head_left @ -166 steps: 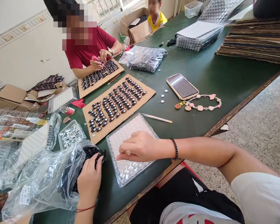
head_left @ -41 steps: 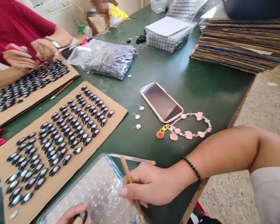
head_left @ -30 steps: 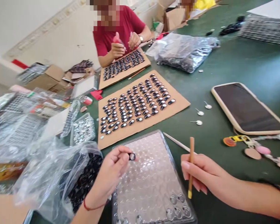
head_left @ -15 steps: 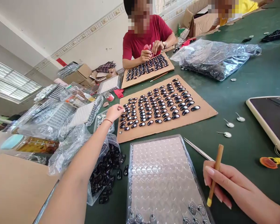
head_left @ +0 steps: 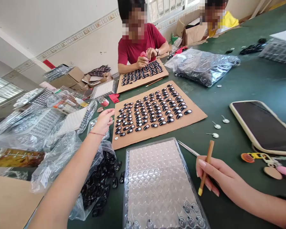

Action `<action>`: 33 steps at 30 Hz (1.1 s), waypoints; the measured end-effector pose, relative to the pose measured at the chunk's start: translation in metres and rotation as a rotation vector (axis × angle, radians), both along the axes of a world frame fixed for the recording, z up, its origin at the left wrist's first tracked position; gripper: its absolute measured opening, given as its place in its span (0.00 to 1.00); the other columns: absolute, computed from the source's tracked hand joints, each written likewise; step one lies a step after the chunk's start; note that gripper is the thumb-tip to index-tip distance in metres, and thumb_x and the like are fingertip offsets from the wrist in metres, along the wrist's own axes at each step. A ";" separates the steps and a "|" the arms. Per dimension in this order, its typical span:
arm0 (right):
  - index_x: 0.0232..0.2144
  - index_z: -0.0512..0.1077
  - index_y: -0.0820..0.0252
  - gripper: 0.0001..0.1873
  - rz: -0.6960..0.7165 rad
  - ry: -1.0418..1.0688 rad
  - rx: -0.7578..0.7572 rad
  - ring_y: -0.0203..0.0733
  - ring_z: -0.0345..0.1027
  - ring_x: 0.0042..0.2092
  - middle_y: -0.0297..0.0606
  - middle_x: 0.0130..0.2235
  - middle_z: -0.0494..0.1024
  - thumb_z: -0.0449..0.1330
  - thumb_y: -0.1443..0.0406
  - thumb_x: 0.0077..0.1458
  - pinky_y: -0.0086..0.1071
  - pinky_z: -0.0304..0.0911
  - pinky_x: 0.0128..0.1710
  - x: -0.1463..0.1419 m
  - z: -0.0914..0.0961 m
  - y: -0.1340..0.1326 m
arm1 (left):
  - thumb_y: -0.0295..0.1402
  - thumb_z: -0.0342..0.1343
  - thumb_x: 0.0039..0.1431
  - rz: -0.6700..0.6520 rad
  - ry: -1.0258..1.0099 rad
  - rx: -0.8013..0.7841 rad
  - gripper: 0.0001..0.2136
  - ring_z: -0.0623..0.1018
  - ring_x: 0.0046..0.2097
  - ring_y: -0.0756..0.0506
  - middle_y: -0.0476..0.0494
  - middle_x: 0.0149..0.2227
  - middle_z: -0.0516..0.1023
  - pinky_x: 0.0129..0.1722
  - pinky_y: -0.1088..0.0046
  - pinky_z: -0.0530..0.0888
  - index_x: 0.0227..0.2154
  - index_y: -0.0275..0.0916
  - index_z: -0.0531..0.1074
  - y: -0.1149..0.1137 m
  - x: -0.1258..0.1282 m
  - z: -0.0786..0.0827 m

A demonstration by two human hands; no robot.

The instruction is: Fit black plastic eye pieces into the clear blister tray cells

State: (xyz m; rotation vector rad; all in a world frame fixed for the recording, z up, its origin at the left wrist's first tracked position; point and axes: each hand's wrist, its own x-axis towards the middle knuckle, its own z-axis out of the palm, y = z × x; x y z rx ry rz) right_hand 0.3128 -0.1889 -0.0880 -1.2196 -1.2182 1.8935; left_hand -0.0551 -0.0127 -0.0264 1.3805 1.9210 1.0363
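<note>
My left hand (head_left: 105,122): over the small clear box (head_left: 106,136), beside the left edge of the cardboard sheet (head_left: 133,139); fingertips drawn close together, cannot tell whether they hold anything.
My right hand (head_left: 216,173): thumb and fingers closed about the wooden stick (head_left: 207,165), yellow end down, right of the clear tray (head_left: 154,156).
Cardboard sheet: flat beyond the clear tray, bearing rows of black pieces (head_left: 170,120) with pale ovals.
Clear tray: flat in front of me, round parts (head_left: 190,221) at its near end.
Plastic bag (head_left: 82,208): left of the clear tray, loose black pieces in and around its mouth.
Phone (head_left: 264,125): on the table (head_left: 200,92), at right.
Co-worker (head_left: 135,54): red shirt, seated beyond the cardboard sheet.
</note>
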 end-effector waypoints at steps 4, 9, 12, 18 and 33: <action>0.23 0.60 0.62 0.24 -0.056 -0.072 0.219 0.29 0.52 0.18 0.29 0.17 0.57 0.46 0.48 0.54 0.23 0.49 0.18 -0.005 0.003 0.008 | 0.26 0.51 0.51 -0.175 -0.678 -0.116 0.08 0.50 0.16 0.61 0.52 0.26 0.61 0.13 0.84 0.48 0.36 0.35 0.66 -0.072 0.029 0.017; 0.24 0.62 0.63 0.22 -0.141 -0.202 0.527 0.30 0.53 0.19 0.30 0.18 0.59 0.44 0.51 0.57 0.25 0.49 0.19 -0.010 -0.001 0.012 | 0.20 0.53 0.50 -0.129 -1.032 -0.168 0.10 0.56 0.18 0.60 0.53 0.23 0.58 0.14 0.86 0.55 0.37 0.34 0.67 -0.156 0.055 0.006; 0.24 0.62 0.62 0.22 -0.222 -0.242 0.637 0.31 0.53 0.19 0.31 0.18 0.60 0.44 0.51 0.58 0.26 0.49 0.19 -0.013 -0.006 0.012 | 0.17 0.50 0.49 -0.037 -1.195 -0.142 0.11 0.62 0.22 0.58 0.48 0.27 0.63 0.18 0.85 0.62 0.36 0.33 0.68 -0.176 0.056 -0.005; 0.24 0.61 0.61 0.21 -0.412 -0.193 0.680 0.31 0.52 0.18 0.30 0.17 0.58 0.45 0.51 0.57 0.27 0.48 0.18 -0.033 -0.007 0.014 | 0.16 0.49 0.48 -0.017 -1.286 -0.043 0.10 0.65 0.24 0.57 0.46 0.29 0.66 0.19 0.84 0.64 0.32 0.32 0.68 -0.185 0.046 -0.016; 0.24 0.62 0.62 0.23 -0.344 -0.015 0.858 0.30 0.51 0.19 0.30 0.17 0.57 0.43 0.50 0.57 0.27 0.48 0.20 -0.094 0.033 0.021 | 0.34 0.47 0.57 -0.274 -1.028 -0.177 0.07 0.69 0.19 0.53 0.47 0.25 0.71 0.16 0.82 0.61 0.37 0.38 0.60 -0.197 0.056 -0.032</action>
